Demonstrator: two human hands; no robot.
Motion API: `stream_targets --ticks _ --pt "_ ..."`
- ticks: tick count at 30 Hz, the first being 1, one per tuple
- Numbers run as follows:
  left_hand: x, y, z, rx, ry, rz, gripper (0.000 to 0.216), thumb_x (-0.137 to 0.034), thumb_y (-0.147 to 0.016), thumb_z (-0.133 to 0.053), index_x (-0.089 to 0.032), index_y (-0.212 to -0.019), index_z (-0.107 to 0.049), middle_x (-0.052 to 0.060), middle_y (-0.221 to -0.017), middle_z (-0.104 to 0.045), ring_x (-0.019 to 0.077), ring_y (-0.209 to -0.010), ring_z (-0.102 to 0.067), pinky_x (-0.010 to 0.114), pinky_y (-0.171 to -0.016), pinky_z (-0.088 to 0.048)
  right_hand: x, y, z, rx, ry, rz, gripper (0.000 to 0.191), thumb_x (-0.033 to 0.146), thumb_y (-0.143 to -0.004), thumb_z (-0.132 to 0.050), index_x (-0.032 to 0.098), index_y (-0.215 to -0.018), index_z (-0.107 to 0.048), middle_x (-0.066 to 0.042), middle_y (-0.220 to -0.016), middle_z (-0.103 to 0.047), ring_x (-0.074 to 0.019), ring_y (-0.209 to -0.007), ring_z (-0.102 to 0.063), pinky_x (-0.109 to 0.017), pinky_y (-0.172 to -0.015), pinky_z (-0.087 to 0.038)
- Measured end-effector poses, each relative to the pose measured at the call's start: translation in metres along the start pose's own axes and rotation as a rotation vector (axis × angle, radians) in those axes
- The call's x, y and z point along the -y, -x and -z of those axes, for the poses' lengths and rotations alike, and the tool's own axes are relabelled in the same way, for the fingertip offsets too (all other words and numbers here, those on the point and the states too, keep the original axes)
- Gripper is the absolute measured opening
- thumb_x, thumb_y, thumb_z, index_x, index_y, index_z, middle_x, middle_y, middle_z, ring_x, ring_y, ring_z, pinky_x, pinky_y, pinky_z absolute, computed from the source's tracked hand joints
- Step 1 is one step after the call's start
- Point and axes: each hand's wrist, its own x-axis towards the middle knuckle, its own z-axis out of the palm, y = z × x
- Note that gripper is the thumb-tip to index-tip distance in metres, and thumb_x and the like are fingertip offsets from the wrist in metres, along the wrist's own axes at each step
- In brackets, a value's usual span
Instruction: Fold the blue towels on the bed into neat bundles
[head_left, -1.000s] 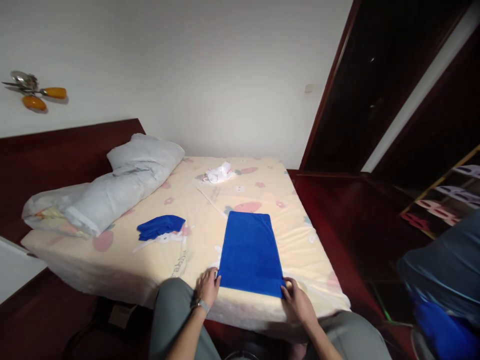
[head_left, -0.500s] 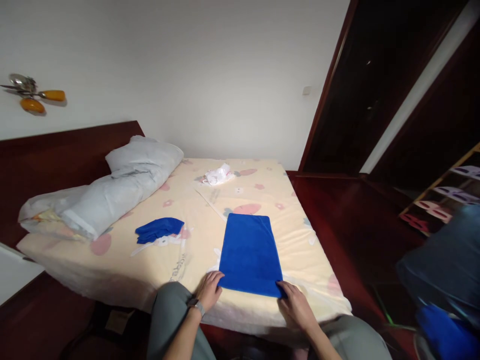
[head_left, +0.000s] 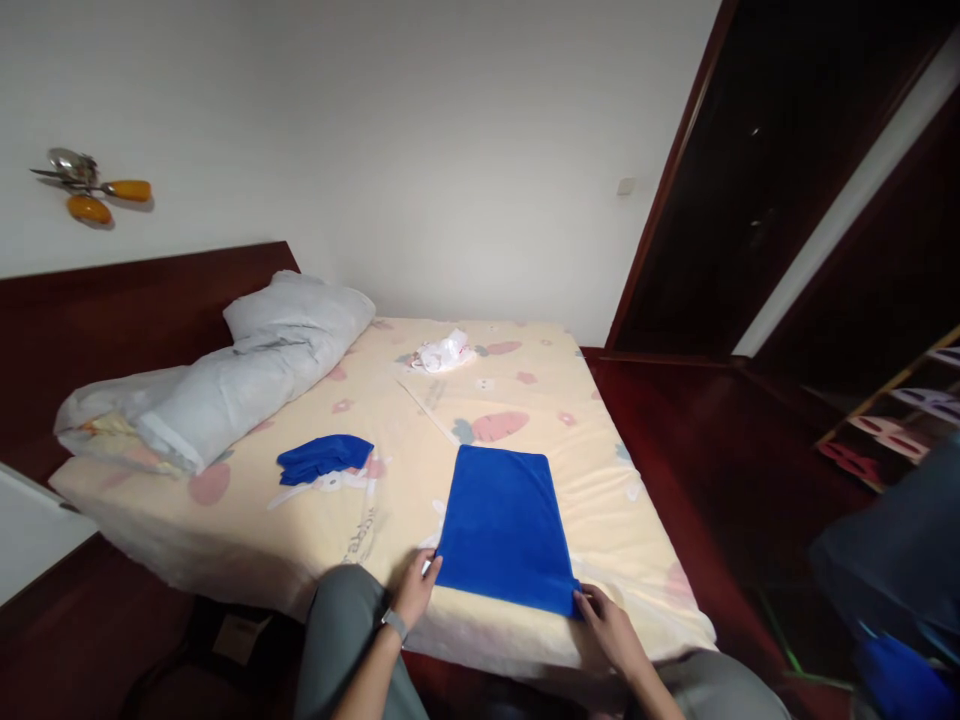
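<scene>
A flat blue towel (head_left: 504, 530) lies on the bed in front of me, roughly rectangular, with its near edge close to the bed's edge. My left hand (head_left: 415, 592), a watch on its wrist, is at the near left corner with thumb and fingertips closed on the towel's side. At the near right corner my right hand (head_left: 606, 622) pinches the cloth between thumb and fingers. Another blue cloth (head_left: 324, 459) lies folded and a little rumpled further left, untouched.
The bed (head_left: 420, 440) has a cream sheet with carrot prints. A grey quilt (head_left: 255, 370) is bunched by the headboard (head_left: 150, 290). A white plastic bag (head_left: 445, 352) lies near the wall. On the right are a slipper rack (head_left: 885, 435) and a blurred dark shape.
The towel has slid slightly toward me, its near right corner drawn nearer and to the right with my right hand. My view has turned a little left.
</scene>
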Motion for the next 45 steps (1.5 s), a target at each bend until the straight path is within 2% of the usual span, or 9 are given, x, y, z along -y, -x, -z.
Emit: stream_targets --ticks 9,14,18,21,24,28,34,40,45 --pt "-0.001 0.004 -0.009 0.002 -0.315 0.008 0.031 -0.033 -0.098 -0.052 -0.025 -0.126 -0.061 0.008 -0.125 -0.073 0.0225 -0.113 -0.069 0.033 -0.097 -0.052 -0.003 0.0 -0.008 -0.051 0.186 -0.044 0.043 0.057 -0.089 -0.044 0.025 -0.11 -0.064 -0.009 -0.099 -0.081 -0.0282 -0.098 -0.076 -0.039 -0.088 -0.057" --pt "-0.006 0.009 -0.004 -0.109 -0.367 -0.143 0.032 -0.032 -0.101 -0.045 -0.021 -0.124 -0.065 0.013 -0.122 -0.07 0.0275 -0.114 -0.065 0.043 -0.101 -0.052 0.002 0.007 -0.001 -0.156 0.318 0.236 0.041 0.045 -0.089 -0.047 0.021 -0.117 -0.066 -0.014 -0.113 -0.074 -0.0301 -0.11 -0.068 -0.046 -0.1 -0.054" --pt "-0.013 0.015 0.009 -0.002 -0.304 -0.342 0.036 -0.022 -0.091 -0.056 -0.026 -0.125 -0.066 0.009 -0.131 -0.067 0.027 -0.125 -0.059 0.045 -0.11 -0.047 0.003 0.011 0.004 0.003 0.397 0.404 0.049 0.026 -0.079 -0.056 0.027 -0.126 -0.068 -0.009 -0.135 -0.068 -0.0285 -0.125 -0.061 -0.047 -0.111 -0.048" --pt "-0.013 0.015 0.013 0.123 -0.28 -0.367 0.057 -0.009 -0.074 -0.06 -0.029 -0.128 -0.067 0.005 -0.138 -0.065 0.0265 -0.13 -0.056 0.044 -0.116 -0.043 0.0 0.009 0.003 0.063 0.375 0.379 0.064 0.02 -0.07 -0.057 0.024 -0.133 -0.065 -0.009 -0.141 -0.066 -0.0292 -0.13 -0.059 -0.046 -0.114 -0.047" --pt "-0.007 0.008 0.01 0.124 -0.206 -0.304 0.055 -0.007 -0.075 -0.056 -0.028 -0.123 -0.069 0.006 -0.134 -0.068 0.0247 -0.127 -0.06 0.042 -0.114 -0.046 -0.001 0.003 0.0 0.011 0.252 0.286 0.053 0.029 -0.076 -0.057 0.02 -0.128 -0.068 -0.012 -0.132 -0.072 -0.0298 -0.124 -0.065 -0.046 -0.11 -0.05" --pt "0.002 -0.006 0.001 0.047 -0.052 -0.185 0.035 -0.025 -0.089 -0.053 -0.024 -0.121 -0.068 0.01 -0.12 -0.074 0.0246 -0.111 -0.069 0.041 -0.102 -0.053 0.0 -0.008 -0.004 -0.037 -0.017 0.124 0.05 0.05 -0.083 -0.056 0.021 -0.123 -0.067 -0.012 -0.119 -0.078 -0.0292 -0.109 -0.073 -0.042 -0.098 -0.057" --pt "0.005 -0.016 -0.01 -0.075 0.147 -0.058 0.043 -0.054 -0.091 -0.05 -0.02 -0.111 -0.067 0.012 -0.108 -0.075 0.0257 -0.101 -0.071 0.038 -0.092 -0.056 0.005 -0.013 -0.004 -0.091 -0.091 0.088 0.049 0.061 -0.085 -0.052 0.021 -0.107 -0.07 -0.012 -0.111 -0.08 -0.0295 -0.105 -0.074 -0.041 -0.096 -0.057" --pt "0.004 -0.003 -0.006 -0.041 0.017 0.033 0.041 -0.053 -0.097 -0.043 -0.022 -0.105 -0.069 0.007 -0.092 -0.076 0.0223 -0.088 -0.071 0.031 -0.082 -0.053 0.005 -0.006 0.001 -0.04 -0.034 0.028 0.052 0.065 -0.085 -0.048 0.022 -0.098 -0.073 -0.013 -0.11 -0.081 -0.0307 -0.106 -0.074 -0.04 -0.097 -0.056" --pt "0.0 0.007 0.001 -0.016 -0.169 0.0 0.038 -0.048 -0.096 -0.05 -0.021 -0.115 -0.069 0.005 -0.091 -0.074 0.0203 -0.087 -0.071 0.028 -0.08 -0.05 0.004 -0.005 0.0 -0.023 -0.016 -0.03 0.055 0.065 -0.083 -0.049 0.019 -0.101 -0.074 -0.014 -0.11 -0.081 -0.0315 -0.107 -0.074 -0.041 -0.097 -0.056"
